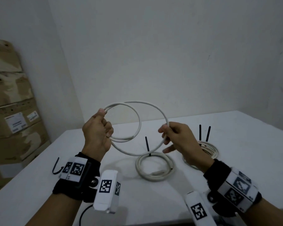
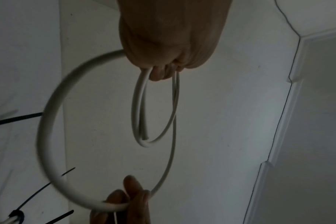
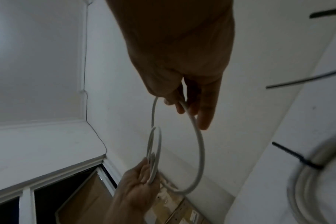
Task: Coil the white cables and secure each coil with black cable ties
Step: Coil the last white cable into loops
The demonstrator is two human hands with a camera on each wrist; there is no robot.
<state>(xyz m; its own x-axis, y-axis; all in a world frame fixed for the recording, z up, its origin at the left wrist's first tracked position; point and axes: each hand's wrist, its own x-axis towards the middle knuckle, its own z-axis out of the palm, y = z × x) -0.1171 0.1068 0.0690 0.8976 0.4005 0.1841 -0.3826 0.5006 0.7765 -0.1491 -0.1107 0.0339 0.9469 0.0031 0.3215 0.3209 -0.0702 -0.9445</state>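
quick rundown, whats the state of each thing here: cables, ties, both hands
held white cable: in the air, partly coiled, no tie on it
left hand: grips the gathered loops
right hand: pinches the wide outer loop
middle coil: on the table, coiled, tied with one black tie
right coil: on the table, tied, two tie tails upright
loose black tie: lying unused by the left wrist

cable (image 1: 153,110): white
coils (image 1: 155,168): white, off-white in the dim light
ties (image 1: 147,144): black
table (image 1: 235,168): white
wall (image 1: 153,46): plain pale grey-white
boxes (image 1: 11,103): brown cardboard with white labels
wrist straps (image 1: 67,188): black
wrist markers (image 1: 76,168): white with black square-block patterns
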